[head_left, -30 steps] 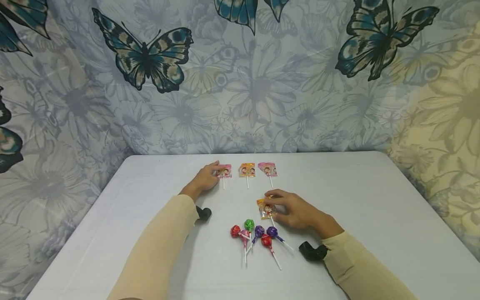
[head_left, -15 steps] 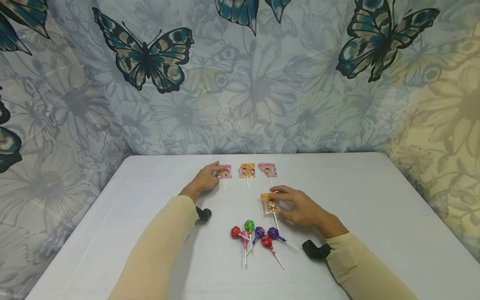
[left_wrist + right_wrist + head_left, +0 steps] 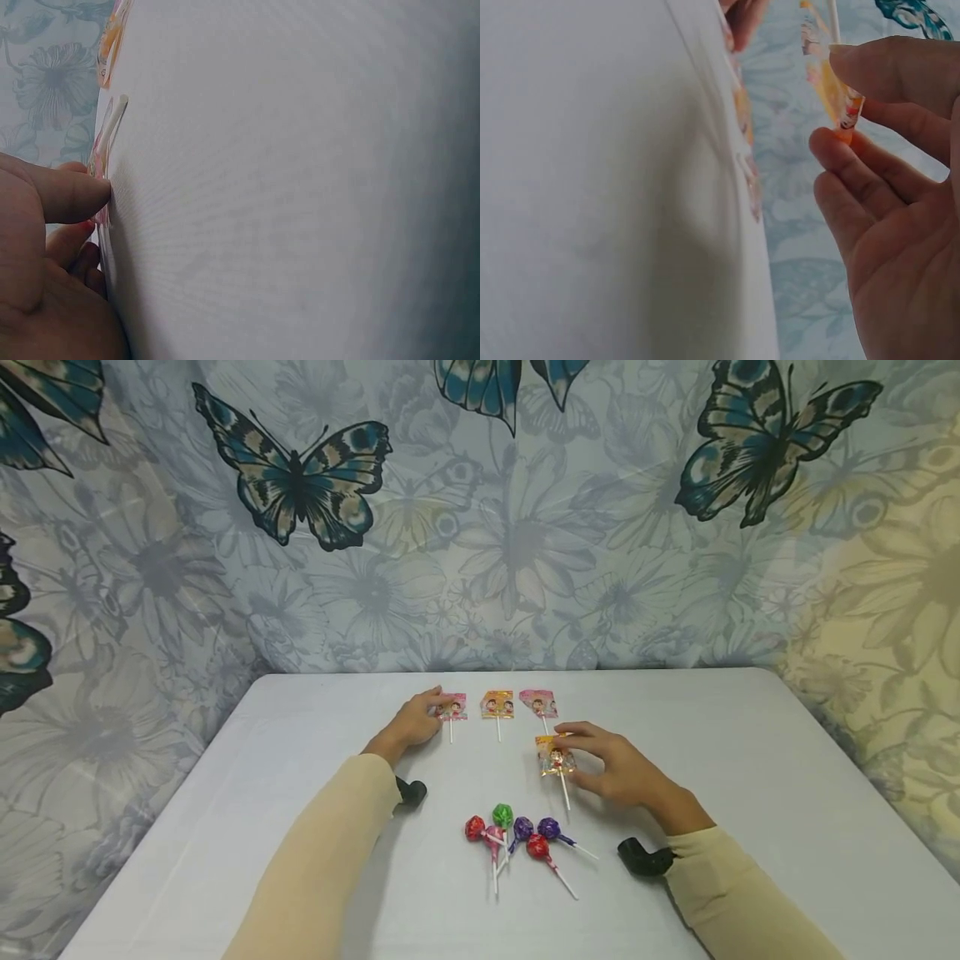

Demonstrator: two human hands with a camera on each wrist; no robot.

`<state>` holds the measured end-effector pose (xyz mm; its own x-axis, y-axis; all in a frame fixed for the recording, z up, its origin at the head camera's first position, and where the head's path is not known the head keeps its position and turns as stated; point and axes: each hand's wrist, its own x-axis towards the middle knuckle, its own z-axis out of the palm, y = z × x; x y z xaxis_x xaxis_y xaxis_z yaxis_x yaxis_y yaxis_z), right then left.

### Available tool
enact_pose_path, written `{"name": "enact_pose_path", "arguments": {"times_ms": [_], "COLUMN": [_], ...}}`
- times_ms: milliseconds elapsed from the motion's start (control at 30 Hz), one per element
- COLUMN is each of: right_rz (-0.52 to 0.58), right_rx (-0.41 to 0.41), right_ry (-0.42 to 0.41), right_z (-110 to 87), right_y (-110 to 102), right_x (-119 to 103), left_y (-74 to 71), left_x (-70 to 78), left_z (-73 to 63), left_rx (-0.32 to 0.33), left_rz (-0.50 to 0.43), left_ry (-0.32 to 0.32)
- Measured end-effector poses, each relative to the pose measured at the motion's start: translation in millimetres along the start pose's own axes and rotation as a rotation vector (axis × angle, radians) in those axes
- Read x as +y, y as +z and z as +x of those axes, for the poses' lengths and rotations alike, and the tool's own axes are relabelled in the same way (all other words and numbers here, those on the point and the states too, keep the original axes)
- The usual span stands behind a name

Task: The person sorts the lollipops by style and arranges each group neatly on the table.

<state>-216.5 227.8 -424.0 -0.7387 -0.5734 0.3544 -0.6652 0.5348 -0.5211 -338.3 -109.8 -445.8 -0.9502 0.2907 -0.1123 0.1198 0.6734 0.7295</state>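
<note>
My right hand (image 3: 626, 768) pinches the wrapper of a flat orange-wrapped lollipop (image 3: 553, 760) between thumb and fingers. The right wrist view shows that lollipop held up off the white table, stick pointing away from the palm. At the table's far side my left hand (image 3: 412, 720) has its thumb and fingertips on the left edge of a pink-wrapped lollipop (image 3: 457, 707), partly covering it. To its right, in a row, lie an orange-wrapped lollipop (image 3: 498, 703) and another pink-wrapped lollipop (image 3: 540, 702), sticks toward me.
Nearer the front lies a loose cluster of round lollipops: a green one (image 3: 502, 815), a pink one (image 3: 493, 837), red ones (image 3: 537, 847) and purple ones (image 3: 550, 827). The white table (image 3: 712, 735) ends against a butterfly-patterned backdrop (image 3: 517, 543).
My right hand has carried the orange-wrapped lollipop away from the round ones, to the right and toward the back row. My left hand stays at the left pink-wrapped lollipop.
</note>
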Motion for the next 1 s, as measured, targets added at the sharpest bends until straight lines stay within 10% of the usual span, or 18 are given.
{"name": "enact_pose_path", "arguments": {"times_ms": [1000], "right_rz": [0.159], "right_rx": [0.055], "right_ry": [0.122], "right_z": [13.4], "right_y": [-50], "right_x": [55], "left_y": [-1.8], "left_x": [-1.6], "left_z": [-0.2], "left_rx": [0.004], "left_rz": [-0.003], "left_ry": [0.003]}}
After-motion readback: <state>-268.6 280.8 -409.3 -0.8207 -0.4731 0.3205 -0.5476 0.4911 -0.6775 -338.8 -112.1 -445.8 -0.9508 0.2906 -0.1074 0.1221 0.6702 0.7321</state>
